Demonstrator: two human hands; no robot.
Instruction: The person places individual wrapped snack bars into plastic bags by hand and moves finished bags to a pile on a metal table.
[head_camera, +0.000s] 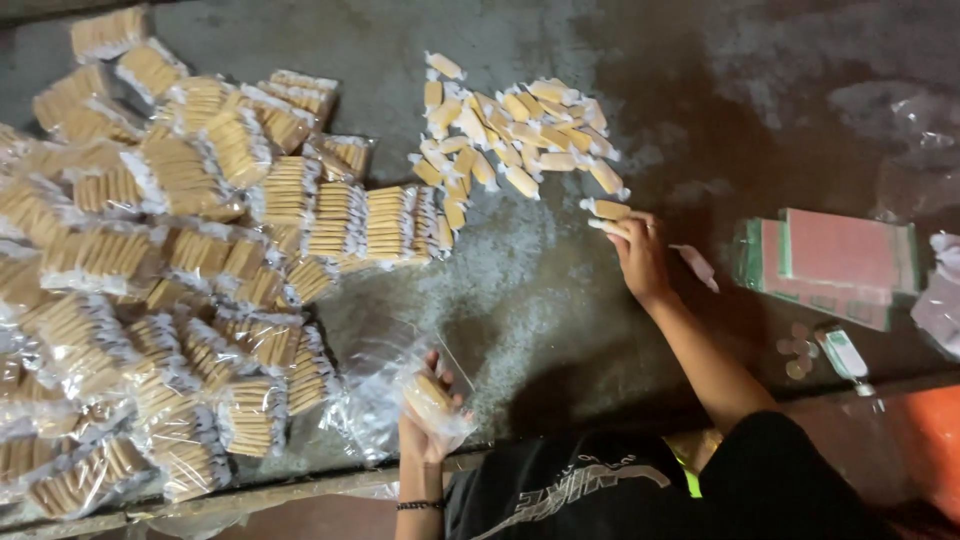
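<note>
My left hand holds a clear plastic bag near the front edge of the grey surface, with a few yellow wrapped sweets inside it. My right hand reaches out flat on the surface, its fingertips on one wrapped sweet at the near edge of a loose pile of wrapped sweets. A small empty wrapper piece lies just right of that hand.
A big heap of filled clear bags of sweets covers the left side. A stack of green and pink paper labels in plastic lies at the right, with a small lighter and coins near it.
</note>
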